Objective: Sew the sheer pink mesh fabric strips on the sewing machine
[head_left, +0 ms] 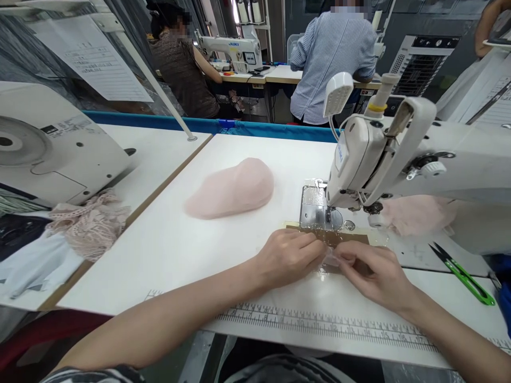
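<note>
My left hand [293, 256] and my right hand [377, 272] meet in front of the sewing machine [359, 159]. Between their closed fingertips is a small piece of sheer pale fabric [330, 258], partly hidden by the fingers. Just beyond it lie the metal needle plate [313, 205] and a brown strip [361, 239] taped to the table. The machine's presser foot [329, 215] stands over the plate, apart from the fabric. To the left, a pile of sheer pink fabric pieces [235, 189] rests on the white table [167, 250].
Green-handled thread snips [467, 276] lie at the right, near more pink fabric [419, 214] behind the machine head. A printed ruler [319, 324] runs along the front edge. Another machine [56, 143] and lacy trim [93, 223] are at left. Two people [333, 58] sit beyond.
</note>
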Available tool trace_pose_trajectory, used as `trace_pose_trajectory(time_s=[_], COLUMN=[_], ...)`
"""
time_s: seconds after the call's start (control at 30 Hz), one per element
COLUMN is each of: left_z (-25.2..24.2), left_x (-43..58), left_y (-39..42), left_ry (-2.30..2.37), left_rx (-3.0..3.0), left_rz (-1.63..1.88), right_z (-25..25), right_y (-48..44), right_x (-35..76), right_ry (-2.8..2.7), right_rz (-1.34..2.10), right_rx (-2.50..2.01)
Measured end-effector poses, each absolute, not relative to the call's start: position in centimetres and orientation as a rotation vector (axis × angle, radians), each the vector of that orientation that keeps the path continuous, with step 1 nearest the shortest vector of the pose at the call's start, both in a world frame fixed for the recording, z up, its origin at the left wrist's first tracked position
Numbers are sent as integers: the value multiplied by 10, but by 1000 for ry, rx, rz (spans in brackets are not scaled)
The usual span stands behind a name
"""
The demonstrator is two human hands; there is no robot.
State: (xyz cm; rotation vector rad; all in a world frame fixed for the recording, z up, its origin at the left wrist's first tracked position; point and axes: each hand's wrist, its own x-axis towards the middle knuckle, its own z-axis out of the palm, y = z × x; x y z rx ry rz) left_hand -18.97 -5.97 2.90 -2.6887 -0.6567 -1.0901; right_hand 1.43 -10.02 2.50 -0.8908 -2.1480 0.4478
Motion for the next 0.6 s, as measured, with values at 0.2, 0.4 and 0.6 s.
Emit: trace_pose_trajectory(time_s=[0.2,0.4,0.6], left_z=[30,31,29], left_x=[-190,-191,-189], left_y=[-60,-63,-69], left_ry=[-656,-719,-888], left_rx=[-2694,-2810,-3250], left_rz=[-1058,-1046,-1095], right_z=[24,27,28], right_y=[-100,-100,-101], right_x=[15,15,16], right_ry=[-2137,-2123,-2165], right_rz=[309,176,114], right_rx=[-902,-878,-834])
